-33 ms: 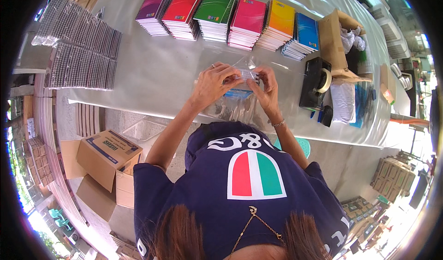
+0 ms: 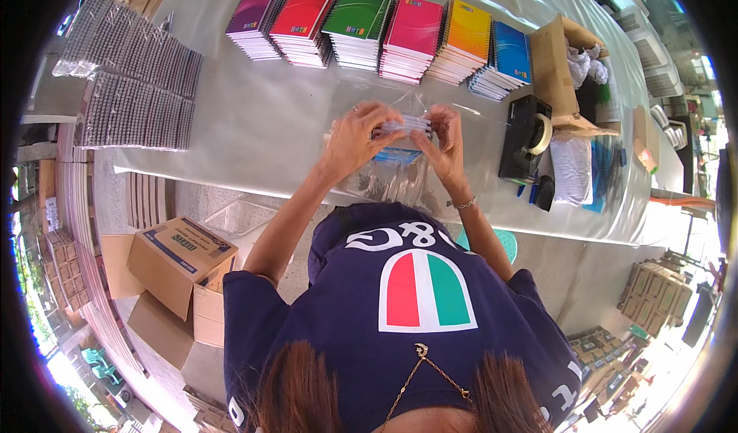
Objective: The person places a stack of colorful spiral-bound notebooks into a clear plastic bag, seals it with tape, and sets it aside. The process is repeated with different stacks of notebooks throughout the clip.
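A small stack of spiral notebooks (image 2: 416, 126) stands on edge between my hands, its white page edges up and some blue cover below. Clear plastic wrap (image 2: 388, 181) surrounds it and spreads toward the table's near edge. My left hand (image 2: 364, 133) grips the left end, fingers bent over the top. At the right end, my right hand (image 2: 443, 139) pinches the stack between thumb and fingers. Beyond them is a row of notebook piles: purple (image 2: 256, 10), red (image 2: 305, 12), green (image 2: 358, 12), pink (image 2: 415, 26), yellow (image 2: 467, 29) and blue (image 2: 511, 49).
Shrink-wrapped notebook bundles (image 2: 138, 110) are stacked at the table's left. On the right are a black tape dispenser (image 2: 516, 142), an open carton (image 2: 555, 72) and a white packet (image 2: 571, 173). An open cardboard box (image 2: 165, 260) sits on the floor at left.
My left fingers have shifted slightly along the top of the stack, and the white page edges show more plainly between my hands. Everything else has stayed in place.
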`<state>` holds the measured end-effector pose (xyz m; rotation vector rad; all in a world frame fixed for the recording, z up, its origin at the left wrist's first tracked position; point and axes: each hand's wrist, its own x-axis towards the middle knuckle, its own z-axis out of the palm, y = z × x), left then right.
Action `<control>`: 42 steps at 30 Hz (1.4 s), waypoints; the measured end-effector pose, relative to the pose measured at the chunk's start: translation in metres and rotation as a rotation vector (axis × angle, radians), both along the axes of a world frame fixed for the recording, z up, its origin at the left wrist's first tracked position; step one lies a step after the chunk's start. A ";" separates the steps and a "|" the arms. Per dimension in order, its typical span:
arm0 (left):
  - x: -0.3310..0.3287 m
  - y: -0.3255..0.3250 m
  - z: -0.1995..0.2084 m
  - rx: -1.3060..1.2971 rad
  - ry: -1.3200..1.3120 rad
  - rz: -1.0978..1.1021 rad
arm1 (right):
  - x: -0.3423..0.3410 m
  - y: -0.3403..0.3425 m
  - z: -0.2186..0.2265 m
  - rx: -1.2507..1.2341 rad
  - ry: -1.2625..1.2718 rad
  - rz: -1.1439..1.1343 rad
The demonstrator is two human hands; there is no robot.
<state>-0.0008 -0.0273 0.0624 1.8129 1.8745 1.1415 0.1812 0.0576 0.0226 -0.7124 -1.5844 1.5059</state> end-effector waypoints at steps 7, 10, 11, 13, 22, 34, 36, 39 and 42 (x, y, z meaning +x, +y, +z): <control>0.004 0.011 -0.025 -0.124 -0.755 0.015 | 0.001 0.021 0.010 -0.322 -0.114 0.292; 0.001 0.009 -0.029 -0.352 -1.074 -0.063 | 0.003 0.025 -0.003 -0.298 -0.137 0.285; 0.001 0.008 -0.028 -0.378 -1.122 -0.044 | 0.004 0.024 -0.004 -0.286 -0.124 0.266; 0.005 0.006 -0.026 -0.342 -1.131 -0.007 | 0.002 0.019 -0.003 -0.262 -0.099 0.230; 0.008 0.007 -0.034 -0.228 -1.060 0.026 | 0.003 0.004 0.021 -0.179 -0.065 0.268; -0.013 -0.002 0.001 -0.037 -0.102 -0.297 | 0.007 -0.027 0.016 0.349 -0.341 -0.054; -0.013 -0.006 0.002 0.048 0.073 -0.311 | 0.005 -0.035 0.014 0.440 -0.403 -0.166; -0.012 -0.009 -0.011 0.083 0.125 -0.329 | 0.001 -0.050 0.012 0.504 -0.475 -0.329; -0.006 -0.009 -0.025 0.111 0.052 -0.357 | -0.005 -0.059 0.002 0.552 -0.508 -0.445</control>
